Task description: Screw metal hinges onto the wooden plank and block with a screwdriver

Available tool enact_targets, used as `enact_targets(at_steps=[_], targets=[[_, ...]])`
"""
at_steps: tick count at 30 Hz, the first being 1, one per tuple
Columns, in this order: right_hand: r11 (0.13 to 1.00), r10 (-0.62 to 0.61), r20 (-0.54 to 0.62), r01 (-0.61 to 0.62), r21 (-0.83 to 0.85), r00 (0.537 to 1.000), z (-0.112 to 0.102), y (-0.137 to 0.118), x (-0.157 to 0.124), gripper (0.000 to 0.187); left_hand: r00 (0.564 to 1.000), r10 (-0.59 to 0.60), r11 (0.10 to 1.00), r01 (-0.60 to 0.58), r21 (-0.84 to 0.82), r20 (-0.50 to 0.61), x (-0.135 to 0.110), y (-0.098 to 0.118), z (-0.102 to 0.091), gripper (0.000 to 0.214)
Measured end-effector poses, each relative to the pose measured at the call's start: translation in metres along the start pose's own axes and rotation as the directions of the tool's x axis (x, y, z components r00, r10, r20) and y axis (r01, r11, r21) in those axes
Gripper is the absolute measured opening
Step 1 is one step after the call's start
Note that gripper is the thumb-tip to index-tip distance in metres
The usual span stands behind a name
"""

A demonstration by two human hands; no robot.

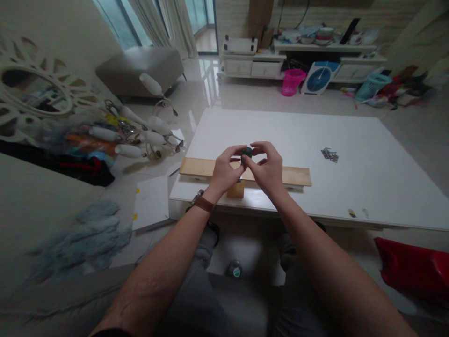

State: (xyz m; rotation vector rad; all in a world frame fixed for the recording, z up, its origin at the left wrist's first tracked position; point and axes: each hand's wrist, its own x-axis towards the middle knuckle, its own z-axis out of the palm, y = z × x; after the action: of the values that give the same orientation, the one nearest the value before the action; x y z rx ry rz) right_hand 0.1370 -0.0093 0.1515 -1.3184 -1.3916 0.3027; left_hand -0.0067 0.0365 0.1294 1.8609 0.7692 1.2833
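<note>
Both my hands meet above a long wooden plank (pixel 296 176) that lies across the near side of the white table (pixel 351 140). My left hand (pixel 226 169) and my right hand (pixel 267 168) pinch a small dark round object (pixel 247 151) between their fingertips. Below the hands, a small wooden block (pixel 236 189) stands against the plank's near edge. What the dark object is cannot be made out.
A small pile of metal brackets (pixel 329 154) lies on the table to the right. A red bag (pixel 414 269) sits on the floor at the right. White-handled tools (pixel 140 135) lie on the floor at the left. A bottle (pixel 234 269) stands between my knees.
</note>
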Motion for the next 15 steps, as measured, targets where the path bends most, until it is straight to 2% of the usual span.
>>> enact_targets(at_steps=[3, 6, 12, 15], targets=[[0.999, 0.025, -0.002, -0.025, 0.043, 1.000, 0.000, -0.002, 0.000, 0.025, 0.999, 0.010, 0.999, -0.009, -0.042, 0.039, 0.001, -0.004, 0.000, 0.040], [0.998, 0.038, 0.018, -0.039, 0.053, 0.999, 0.000, -0.003, 0.000, 0.022, 1.000, -0.008, 0.999, 0.009, -0.053, 0.020, 0.001, -0.009, 0.001, 0.037], [1.000, 0.015, -0.013, -0.015, 0.003, 1.000, 0.001, 0.001, 0.000, 0.027, 0.999, -0.042, 0.999, 0.043, 0.033, -0.034, 0.002, -0.012, 0.005, 0.043], [0.999, 0.044, 0.001, -0.044, 0.022, 0.999, 0.001, -0.001, 0.000, 0.027, 0.999, -0.035, 0.999, 0.036, 0.039, -0.011, 0.002, -0.010, 0.004, 0.044]])
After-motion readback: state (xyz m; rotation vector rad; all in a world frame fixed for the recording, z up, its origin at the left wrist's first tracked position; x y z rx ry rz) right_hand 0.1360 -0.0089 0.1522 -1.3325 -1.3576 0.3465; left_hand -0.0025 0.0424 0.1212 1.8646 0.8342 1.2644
